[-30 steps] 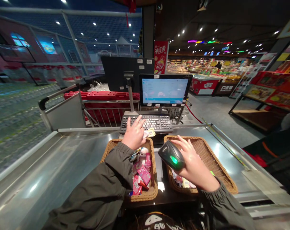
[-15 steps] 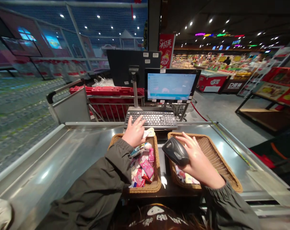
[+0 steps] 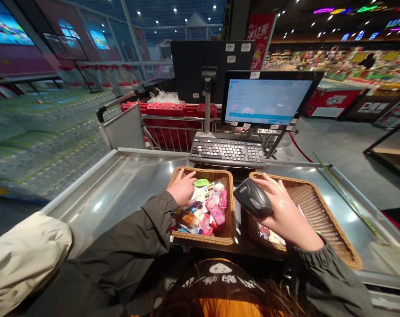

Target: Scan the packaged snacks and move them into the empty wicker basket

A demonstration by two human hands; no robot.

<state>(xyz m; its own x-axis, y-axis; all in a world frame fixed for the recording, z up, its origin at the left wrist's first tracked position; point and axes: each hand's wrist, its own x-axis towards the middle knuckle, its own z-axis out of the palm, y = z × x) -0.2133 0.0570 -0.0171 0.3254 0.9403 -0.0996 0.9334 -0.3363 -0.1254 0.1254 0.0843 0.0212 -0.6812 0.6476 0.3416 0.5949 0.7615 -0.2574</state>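
My left hand (image 3: pixel 182 188) is over the upper left part of a wicker basket (image 3: pixel 232 207), fingers apart and nothing held in them. Small packaged goods fill that basket, among them a pink packet (image 3: pixel 215 212), a round green item (image 3: pixel 201 182) and an orange-brown pack (image 3: pixel 185 217). In my right hand (image 3: pixel 287 215) is a black barcode scanner (image 3: pixel 252 197), its head pointing left. The scanner is above the near left side of a second wicker basket (image 3: pixel 318 207), where a few small packets show; my hand hides part of its contents.
Behind the baskets are a keyboard (image 3: pixel 228 150), a lit monitor (image 3: pixel 270 99) and a dark second screen (image 3: pixel 200 61). The metal counter (image 3: pixel 110 189) extends to both sides. A person's pale sleeve (image 3: pixel 28 251) reaches in at left. A shopping cart (image 3: pixel 173 132) stands behind.
My left hand has come back from the keyboard's front edge to the left basket. A white-and-yellow packet near it is no longer seen there. The view has turned left and down.
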